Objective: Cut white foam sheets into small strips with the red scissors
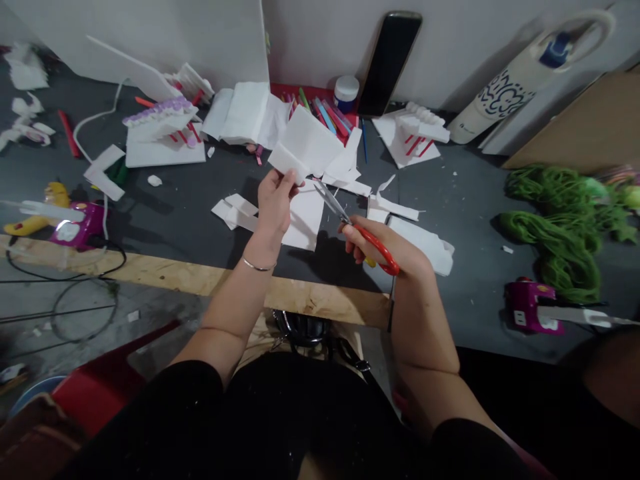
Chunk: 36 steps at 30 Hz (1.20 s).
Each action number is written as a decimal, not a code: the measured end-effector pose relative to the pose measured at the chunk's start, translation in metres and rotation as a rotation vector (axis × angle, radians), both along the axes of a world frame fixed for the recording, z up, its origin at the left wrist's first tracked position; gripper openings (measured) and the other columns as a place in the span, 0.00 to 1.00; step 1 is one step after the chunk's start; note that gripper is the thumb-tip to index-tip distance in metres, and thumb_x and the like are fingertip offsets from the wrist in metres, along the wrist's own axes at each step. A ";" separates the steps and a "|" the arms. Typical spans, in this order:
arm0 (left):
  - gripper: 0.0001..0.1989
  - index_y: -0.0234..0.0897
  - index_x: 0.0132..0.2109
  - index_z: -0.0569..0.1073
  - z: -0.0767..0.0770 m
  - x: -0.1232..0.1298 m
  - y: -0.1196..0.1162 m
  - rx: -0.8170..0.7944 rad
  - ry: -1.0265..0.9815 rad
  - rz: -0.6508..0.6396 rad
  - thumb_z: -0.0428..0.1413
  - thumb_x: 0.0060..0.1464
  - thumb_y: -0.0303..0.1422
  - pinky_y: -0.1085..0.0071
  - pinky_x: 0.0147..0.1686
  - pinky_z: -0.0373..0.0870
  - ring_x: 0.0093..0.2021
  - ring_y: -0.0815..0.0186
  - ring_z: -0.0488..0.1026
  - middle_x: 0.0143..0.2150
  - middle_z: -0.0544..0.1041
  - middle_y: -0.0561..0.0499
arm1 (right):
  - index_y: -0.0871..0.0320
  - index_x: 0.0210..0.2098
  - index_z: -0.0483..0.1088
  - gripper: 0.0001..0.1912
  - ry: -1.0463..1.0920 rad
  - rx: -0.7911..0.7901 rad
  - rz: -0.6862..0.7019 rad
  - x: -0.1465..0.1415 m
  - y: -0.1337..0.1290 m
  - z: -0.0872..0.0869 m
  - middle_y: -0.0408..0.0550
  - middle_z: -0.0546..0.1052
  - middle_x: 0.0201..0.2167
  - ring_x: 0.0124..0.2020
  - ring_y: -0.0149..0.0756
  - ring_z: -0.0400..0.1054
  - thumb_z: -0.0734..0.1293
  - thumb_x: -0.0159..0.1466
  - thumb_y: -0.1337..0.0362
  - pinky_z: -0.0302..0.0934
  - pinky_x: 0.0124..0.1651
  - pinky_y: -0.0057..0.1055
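My left hand point(276, 200) pinches the lower left edge of a folded white sheet point(313, 143), lifted above the table. My right hand point(373, 240) grips a pair of scissors point(376, 248) with red handles. Their metal blades point up and left, with the tips close to the sheet's lower edge; whether they touch it I cannot tell. Beneath the hands lies another white piece point(303, 217), flat on the dark table. White offcuts point(395, 208) are scattered right of the scissors, and a strip point(235, 212) lies left of my left hand.
Small white models point(165, 143) stand at the back left, another point(415, 137) at the back right. Behind the sheet are coloured pens point(330, 117), a white jar point(346, 92) and a leaning phone point(391, 63). A bottle point(515, 87), green yarn point(565, 233) and purple glue guns point(533, 307) flank the workspace.
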<state>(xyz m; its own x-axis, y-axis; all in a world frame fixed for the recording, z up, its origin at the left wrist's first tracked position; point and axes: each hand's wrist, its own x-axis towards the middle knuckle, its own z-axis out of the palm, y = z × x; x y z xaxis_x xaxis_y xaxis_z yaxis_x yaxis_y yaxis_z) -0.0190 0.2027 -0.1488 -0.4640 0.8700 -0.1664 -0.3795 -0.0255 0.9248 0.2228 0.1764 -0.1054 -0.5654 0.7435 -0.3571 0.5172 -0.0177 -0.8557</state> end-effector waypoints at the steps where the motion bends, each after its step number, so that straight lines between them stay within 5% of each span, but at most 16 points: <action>1: 0.10 0.43 0.37 0.79 0.000 0.001 -0.001 -0.002 -0.002 -0.014 0.73 0.57 0.34 0.72 0.39 0.72 0.36 0.69 0.78 0.33 0.79 0.53 | 0.52 0.38 0.69 0.33 -0.004 -0.003 -0.016 0.000 0.000 0.000 0.45 0.77 0.31 0.26 0.32 0.71 0.65 0.69 0.27 0.67 0.29 0.33; 16: 0.08 0.39 0.33 0.80 0.008 0.018 -0.007 -0.037 -0.021 -0.165 0.69 0.60 0.25 0.74 0.35 0.73 0.30 0.71 0.74 0.32 0.80 0.52 | 0.52 0.39 0.68 0.36 0.029 -0.027 -0.104 -0.014 0.004 -0.004 0.42 0.74 0.28 0.22 0.30 0.68 0.65 0.65 0.24 0.65 0.26 0.33; 36: 0.09 0.38 0.31 0.80 0.004 0.008 -0.003 -0.031 -0.023 -0.243 0.69 0.59 0.25 0.75 0.37 0.75 0.31 0.71 0.76 0.31 0.80 0.52 | 0.51 0.38 0.68 0.32 -0.039 0.202 -0.202 -0.030 0.004 -0.020 0.44 0.72 0.26 0.26 0.37 0.68 0.66 0.65 0.26 0.64 0.31 0.35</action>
